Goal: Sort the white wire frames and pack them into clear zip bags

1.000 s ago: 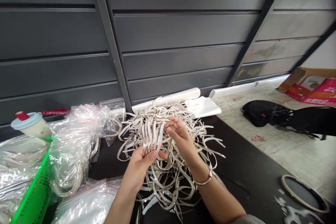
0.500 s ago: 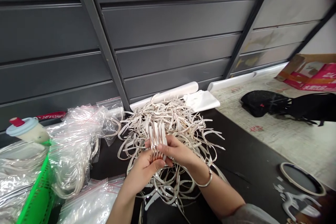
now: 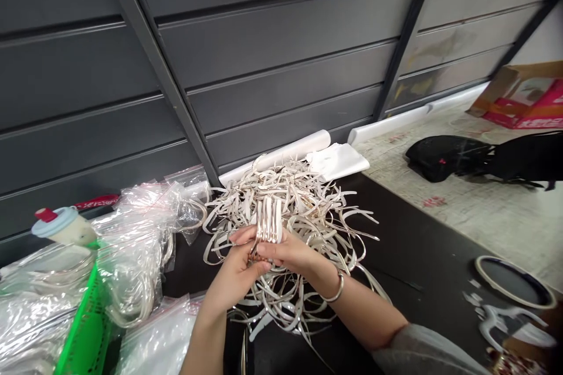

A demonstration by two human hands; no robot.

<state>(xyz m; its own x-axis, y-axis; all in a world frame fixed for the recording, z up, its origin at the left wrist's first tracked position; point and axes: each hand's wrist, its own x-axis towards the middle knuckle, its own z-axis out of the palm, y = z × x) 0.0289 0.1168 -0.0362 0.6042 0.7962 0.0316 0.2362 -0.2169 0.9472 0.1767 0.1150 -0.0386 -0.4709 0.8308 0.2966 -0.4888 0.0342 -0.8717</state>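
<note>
I'm looking at a packing workbench in a small workshop: grey slat wall (image 3: 281,64), heaped metal bands (image 3: 303,205), zip bags (image 3: 132,234), a green basket (image 3: 83,328).

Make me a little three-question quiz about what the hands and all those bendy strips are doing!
1. True or false: both hands hold one bunch of strips.
2. Which wrist wears the bangle? A left, B right.
3. Fill in: the green basket sits among clear plastic ____.

Key:
1. True: the left hand and right hand close on the same bunch, above the loose pile.
2. B.
3. Bags.
</note>
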